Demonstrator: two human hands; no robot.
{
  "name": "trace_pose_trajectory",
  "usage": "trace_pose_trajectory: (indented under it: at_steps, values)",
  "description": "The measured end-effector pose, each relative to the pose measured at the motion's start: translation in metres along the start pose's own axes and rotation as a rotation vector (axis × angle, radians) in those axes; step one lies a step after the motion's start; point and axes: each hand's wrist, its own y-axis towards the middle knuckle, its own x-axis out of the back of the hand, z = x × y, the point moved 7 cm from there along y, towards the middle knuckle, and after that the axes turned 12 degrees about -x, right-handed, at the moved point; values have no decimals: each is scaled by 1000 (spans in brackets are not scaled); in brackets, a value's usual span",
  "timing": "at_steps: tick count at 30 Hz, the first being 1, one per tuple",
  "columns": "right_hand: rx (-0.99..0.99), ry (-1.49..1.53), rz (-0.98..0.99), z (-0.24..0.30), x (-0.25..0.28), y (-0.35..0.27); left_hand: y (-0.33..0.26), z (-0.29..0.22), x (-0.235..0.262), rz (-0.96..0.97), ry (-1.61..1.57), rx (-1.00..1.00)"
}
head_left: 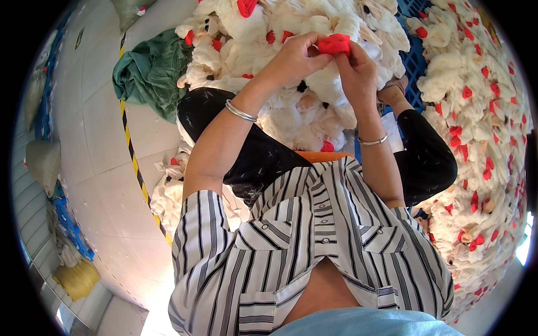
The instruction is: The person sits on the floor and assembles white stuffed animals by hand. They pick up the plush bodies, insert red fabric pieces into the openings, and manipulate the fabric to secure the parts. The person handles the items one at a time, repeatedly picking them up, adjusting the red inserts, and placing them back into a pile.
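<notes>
A small red fabric piece (334,43) is stretched between my two hands, above a heap of white plush pieces (305,22). Its left end is pinched by the thumb and fingers of my left hand (301,57). My right hand (360,71) grips the other end from the right and below. Whether the red piece is joined to a white plush piece beneath it, I cannot tell. Loose red parts and small black bits show among the white plush around my hands.
Green cloth (151,73) lies left of the heap, by black-and-yellow floor tape (130,148). A blue plastic crate (413,59) stands at the right, before a large mound of white and red plush (476,129). My black-trousered legs flank the near heap. Sacks (42,162) sit far left.
</notes>
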Motion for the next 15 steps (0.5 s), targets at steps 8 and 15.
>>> trace_pose_trajectory:
  at_steps: [8,15]
  values:
    - [-168,243,230,-15,-2,7,-4,-1,13,52,71,76]
    - [-98,91,162,-19,28,23,-4,-6,26,57,138,107]
